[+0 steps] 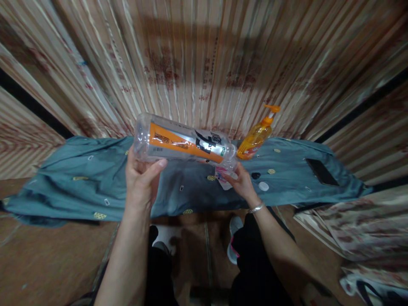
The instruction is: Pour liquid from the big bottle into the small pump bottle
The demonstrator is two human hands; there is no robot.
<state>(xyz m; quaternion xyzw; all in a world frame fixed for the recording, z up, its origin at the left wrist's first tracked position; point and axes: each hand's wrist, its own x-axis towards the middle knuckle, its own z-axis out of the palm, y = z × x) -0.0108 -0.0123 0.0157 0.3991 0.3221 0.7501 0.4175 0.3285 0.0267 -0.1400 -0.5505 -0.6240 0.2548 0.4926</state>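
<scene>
A large clear plastic bottle (181,142) with an orange and grey label is held on its side above the cloth, its neck to the right. My left hand (142,174) grips it from below near its base, with the thumb along the near side. At the neck end, my right hand (239,180) is closed on the bottle, its fingers partly hidden. Below the right fingers lies a pink and white item (225,178), partly covered, whose kind I cannot make out. Beyond the neck stands a pump bottle (255,140) of orange liquid.
A teal patterned cloth (178,199) covers the narrow table. To the right lie a small black piece (256,175), a white round cap (263,186) and a dark phone (321,172). Patterned curtains (191,63) hang close behind and at both sides, with dark frame bars.
</scene>
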